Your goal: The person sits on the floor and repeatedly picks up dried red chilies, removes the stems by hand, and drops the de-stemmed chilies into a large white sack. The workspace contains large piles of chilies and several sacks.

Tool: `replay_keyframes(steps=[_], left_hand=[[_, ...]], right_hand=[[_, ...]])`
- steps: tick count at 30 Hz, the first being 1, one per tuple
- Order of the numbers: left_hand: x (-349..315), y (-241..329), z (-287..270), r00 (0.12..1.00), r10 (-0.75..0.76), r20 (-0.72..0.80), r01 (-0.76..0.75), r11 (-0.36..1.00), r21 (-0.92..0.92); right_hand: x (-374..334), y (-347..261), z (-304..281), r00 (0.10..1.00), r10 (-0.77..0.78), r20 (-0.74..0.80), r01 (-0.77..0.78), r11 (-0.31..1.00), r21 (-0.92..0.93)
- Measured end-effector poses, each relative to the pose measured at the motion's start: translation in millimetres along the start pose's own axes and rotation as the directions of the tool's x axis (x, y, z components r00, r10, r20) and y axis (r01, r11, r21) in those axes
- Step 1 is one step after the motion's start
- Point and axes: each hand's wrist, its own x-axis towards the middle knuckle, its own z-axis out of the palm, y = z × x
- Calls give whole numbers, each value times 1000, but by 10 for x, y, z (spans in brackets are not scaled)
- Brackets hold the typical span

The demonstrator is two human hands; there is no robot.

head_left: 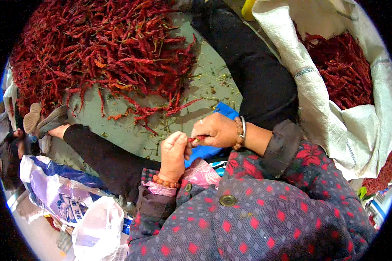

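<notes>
Head view: left hand [174, 152] and right hand [215, 131] are pinching a red chili [197, 138] between them. It's looking dry, likely brittle, so light, even pressure should be working best. Chili pile [104, 56] is lying far left; white sack [311, 89] is standing right.

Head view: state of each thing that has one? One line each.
Small chili: pinched between both hands, partly hidden
Left hand: grip shut on that chili
Right hand: grip shut on that chili
Chili pile: loose, heaped on the floor
White sack: open, chilies inside
White plastic bag: crumpled
Right sleeve: cuff turned back
</notes>
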Motion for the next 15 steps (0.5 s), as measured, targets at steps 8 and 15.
replay_keyframes(steps=[8,15], left_hand=[[67,-283,-671,951,153,-270,-72,955,289],[14,33,-368,990,117,72,-134,947,291]], right_hand=[[-28,-14,-35,1000,0,-25,1,998,63],[-15,-13,-19,999,40,-23,-41,998,-57]])
